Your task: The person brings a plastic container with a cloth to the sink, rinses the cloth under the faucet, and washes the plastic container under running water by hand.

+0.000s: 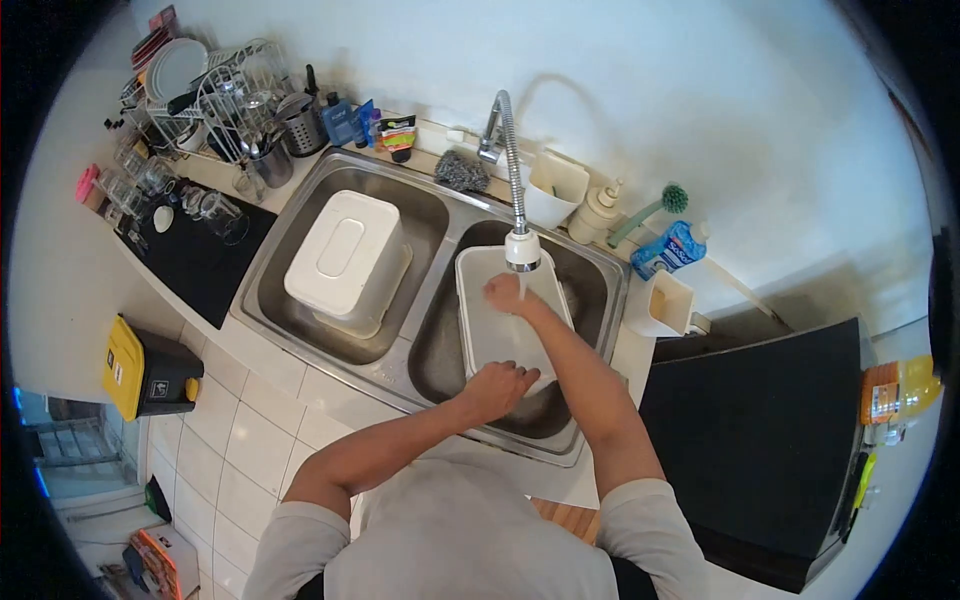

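In the right basin of the steel sink [395, 368] lies a pale rectangular lid or tray [490, 335], below the faucet head [522, 250]. Water appears to run from the faucet onto it. My left hand [497, 390] has its fingers curled over the tray's near edge and grips it. Farther up, my right hand [508, 294] rests on the tray's surface under the faucet; its fingers are blurred and look bent, and whether they hold anything is unclear. An upturned white container [345, 255] sits in the left basin.
Behind the sink are a grey scrubber [461, 172], a soap dispenser [598, 212], a green brush [674, 199] and a blue bottle [672, 250]. A dish rack [215, 100] and glasses [222, 215] stand left. A black surface [750, 450] lies right.
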Motion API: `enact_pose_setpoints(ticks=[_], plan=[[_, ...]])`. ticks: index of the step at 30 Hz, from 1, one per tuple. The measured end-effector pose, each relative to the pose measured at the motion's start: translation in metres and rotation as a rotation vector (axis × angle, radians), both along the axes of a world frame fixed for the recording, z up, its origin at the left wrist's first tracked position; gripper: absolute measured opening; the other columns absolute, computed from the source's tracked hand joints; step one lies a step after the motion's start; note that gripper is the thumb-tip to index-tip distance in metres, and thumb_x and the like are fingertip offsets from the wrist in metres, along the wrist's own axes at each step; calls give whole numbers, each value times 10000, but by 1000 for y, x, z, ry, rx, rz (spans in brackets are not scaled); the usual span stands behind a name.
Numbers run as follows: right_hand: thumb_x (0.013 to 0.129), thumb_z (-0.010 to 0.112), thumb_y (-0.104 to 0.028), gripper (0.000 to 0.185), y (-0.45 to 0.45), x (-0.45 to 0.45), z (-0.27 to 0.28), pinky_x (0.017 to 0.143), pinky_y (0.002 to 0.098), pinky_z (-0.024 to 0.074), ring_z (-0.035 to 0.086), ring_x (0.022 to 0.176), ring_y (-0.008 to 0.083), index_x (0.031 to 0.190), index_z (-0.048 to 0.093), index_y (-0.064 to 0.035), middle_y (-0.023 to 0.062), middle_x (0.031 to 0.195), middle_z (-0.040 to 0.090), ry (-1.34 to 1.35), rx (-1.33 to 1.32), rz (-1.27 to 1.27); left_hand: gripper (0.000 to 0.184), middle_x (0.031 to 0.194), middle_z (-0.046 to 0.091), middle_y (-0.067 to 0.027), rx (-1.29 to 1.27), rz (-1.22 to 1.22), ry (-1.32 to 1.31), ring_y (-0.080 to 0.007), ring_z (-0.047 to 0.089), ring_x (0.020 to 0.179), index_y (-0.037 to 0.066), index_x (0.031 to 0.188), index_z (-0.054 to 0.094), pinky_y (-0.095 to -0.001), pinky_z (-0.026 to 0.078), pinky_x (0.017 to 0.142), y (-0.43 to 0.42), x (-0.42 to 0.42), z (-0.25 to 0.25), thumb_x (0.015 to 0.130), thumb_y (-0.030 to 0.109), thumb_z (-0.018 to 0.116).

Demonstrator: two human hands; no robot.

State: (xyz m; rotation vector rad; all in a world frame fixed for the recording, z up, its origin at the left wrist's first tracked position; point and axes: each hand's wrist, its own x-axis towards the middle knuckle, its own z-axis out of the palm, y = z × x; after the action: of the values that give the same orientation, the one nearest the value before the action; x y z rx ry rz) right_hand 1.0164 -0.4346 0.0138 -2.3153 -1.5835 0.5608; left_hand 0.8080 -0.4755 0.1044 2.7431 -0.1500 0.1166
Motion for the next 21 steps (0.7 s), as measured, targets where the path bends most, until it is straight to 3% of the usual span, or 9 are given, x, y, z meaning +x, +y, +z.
enact_pose_setpoints(ticks=[2,4,6,7,10,12,17,20,21], plan=[[850,516,-207,259,8,46,-58,684,455,503,643,713,352,743,661,-21,172,765,671,-455,36,281,218,816,642,-114,1,-25,0,-253,640,811,45,1007,552,-370,539,658,-1,-9,0,797,97,531],[827,513,-201,243,22,50,-67,714,490,498,641,754,392,766,670,-27,192,804,674,-537,11,316,225,825,642,-103,-2,-53,5,-252,637,821,46,1015,552,-370,539,668,-1,-15,-1,800,108,533],[809,510,-208,241,42,20,-24,734,510,495,637,787,409,780,674,-33,200,811,669,-249,-91,113,232,816,640,-93,8,-87,31,-249,635,827,45,1024,553,-368,539,674,2,-16,-2,804,118,535],[800,510,-213,240,44,-7,13,730,507,508,642,809,398,793,678,-42,203,831,670,-97,126,266,236,812,639,-89,10,-105,44,-247,635,830,45,1029,553,-366,539,677,2,-16,-3,807,123,536],[808,503,-209,244,43,9,19,741,495,518,643,817,395,795,670,-31,214,853,664,-179,-87,214,232,802,635,-80,24,-125,32,-241,634,837,47,1027,555,-363,539,677,-2,-21,-12,810,129,536],[813,499,-216,241,43,18,18,753,496,516,642,817,394,801,675,-52,203,870,667,-338,-141,323,228,803,638,-81,39,-134,16,-241,635,832,45,1018,558,-362,540,676,-1,-21,-17,808,132,537],[833,479,-216,263,37,23,14,758,502,508,633,794,407,802,668,-36,197,871,667,-35,19,274,223,805,642,-84,9,-151,43,-249,641,827,40,1003,564,-364,541,673,-7,-17,-10,807,143,537],[840,495,-226,265,43,23,2,788,481,501,630,825,404,842,675,-31,194,883,668,-485,-247,339,221,803,641,-96,-1,-152,59,-259,643,831,36,999,565,-370,541,674,-8,-16,-11,808,142,533],[839,502,-232,261,40,22,-1,792,478,498,629,834,403,859,674,-36,197,886,667,-335,-183,329,218,803,640,-100,-36,-131,49,-263,643,833,35,997,565,-373,541,675,-10,-16,-12,809,140,531]])
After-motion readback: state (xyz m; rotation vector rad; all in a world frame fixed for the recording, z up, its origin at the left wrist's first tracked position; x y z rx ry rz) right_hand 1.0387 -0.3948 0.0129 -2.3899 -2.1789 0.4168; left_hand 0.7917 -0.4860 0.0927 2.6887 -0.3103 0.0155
